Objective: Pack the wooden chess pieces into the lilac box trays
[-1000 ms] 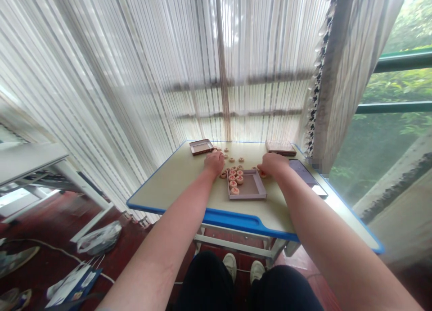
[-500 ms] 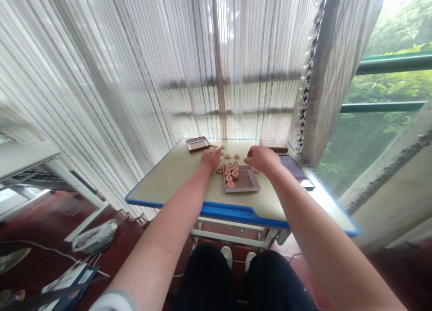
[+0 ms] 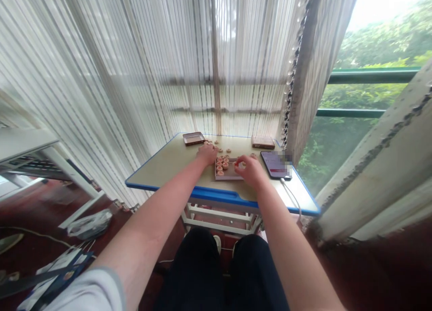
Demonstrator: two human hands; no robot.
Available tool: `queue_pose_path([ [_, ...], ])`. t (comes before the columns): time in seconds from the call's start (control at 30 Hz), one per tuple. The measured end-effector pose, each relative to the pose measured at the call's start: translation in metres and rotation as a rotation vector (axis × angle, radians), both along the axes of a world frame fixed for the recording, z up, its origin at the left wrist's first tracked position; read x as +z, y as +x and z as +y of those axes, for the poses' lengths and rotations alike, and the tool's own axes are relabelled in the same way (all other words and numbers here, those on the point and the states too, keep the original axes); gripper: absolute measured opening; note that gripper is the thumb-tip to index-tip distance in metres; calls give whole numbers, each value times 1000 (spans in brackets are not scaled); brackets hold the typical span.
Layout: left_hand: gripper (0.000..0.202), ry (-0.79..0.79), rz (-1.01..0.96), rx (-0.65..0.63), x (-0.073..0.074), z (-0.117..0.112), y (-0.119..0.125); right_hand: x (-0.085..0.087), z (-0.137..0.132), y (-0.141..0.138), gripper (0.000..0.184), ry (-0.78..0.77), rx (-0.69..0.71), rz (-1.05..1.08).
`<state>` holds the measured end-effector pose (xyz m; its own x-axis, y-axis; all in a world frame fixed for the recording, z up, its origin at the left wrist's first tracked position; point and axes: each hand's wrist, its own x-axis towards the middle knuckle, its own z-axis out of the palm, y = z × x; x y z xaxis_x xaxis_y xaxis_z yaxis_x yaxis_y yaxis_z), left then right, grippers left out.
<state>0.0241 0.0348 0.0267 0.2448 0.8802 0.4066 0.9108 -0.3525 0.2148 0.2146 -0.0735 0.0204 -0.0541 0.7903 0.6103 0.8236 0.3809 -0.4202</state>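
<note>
A shallow cardboard box (image 3: 229,178) lies on the table with several round wooden Chinese chess pieces (image 3: 220,168) grouped in its left side, some marked in red. Over the box's right part, my right hand (image 3: 250,170) is closed in a pinch on a small round chess piece (image 3: 236,164). My left hand (image 3: 207,154) rests beyond the box's left corner, fingers apart and reaching toward loose pieces (image 3: 216,142); its fingertips are partly hidden. More loose pieces (image 3: 228,150) lie behind the box.
A dark-rimmed box lid (image 3: 193,138) lies at the back left, and a flat box (image 3: 263,142) at the back right. A phone (image 3: 275,164) with a white cable (image 3: 293,194) lies on the right of the blue-edged table (image 3: 162,164). Sheer curtains (image 3: 151,68) hang behind.
My right hand has come down and left from beside the box to above its right part. My left hand stays near the loose pieces. The view has turned slightly right.
</note>
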Motion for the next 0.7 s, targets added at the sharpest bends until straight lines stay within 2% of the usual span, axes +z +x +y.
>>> queue_pose_path([
  [0.1,38,131,-76,7,4,-11,-1,0,1,-2,6,-117,18,-54],
  [0.17,36,203,-115,-4,1,-18,-4,-1,1,-4,9,-196,18,-71],
  [0.27,30,215,-164,71,-8,-23,-7,0,2,-5,14,-289,22,-82],
  [0.33,28,244,-194,145,-12,-23,-7,0,3,-4,15,-287,42,-83],
  [0.47,24,237,-138,69,-16,-19,-7,-2,5,-2,20,-210,2,-71],
  [0.57,23,240,-165,106,-17,-17,-9,-4,6,-2,28,-257,-72,-86],
  [0.7,22,214,-215,139,-18,-16,-12,-5,7,-5,25,-266,-73,-93],
])
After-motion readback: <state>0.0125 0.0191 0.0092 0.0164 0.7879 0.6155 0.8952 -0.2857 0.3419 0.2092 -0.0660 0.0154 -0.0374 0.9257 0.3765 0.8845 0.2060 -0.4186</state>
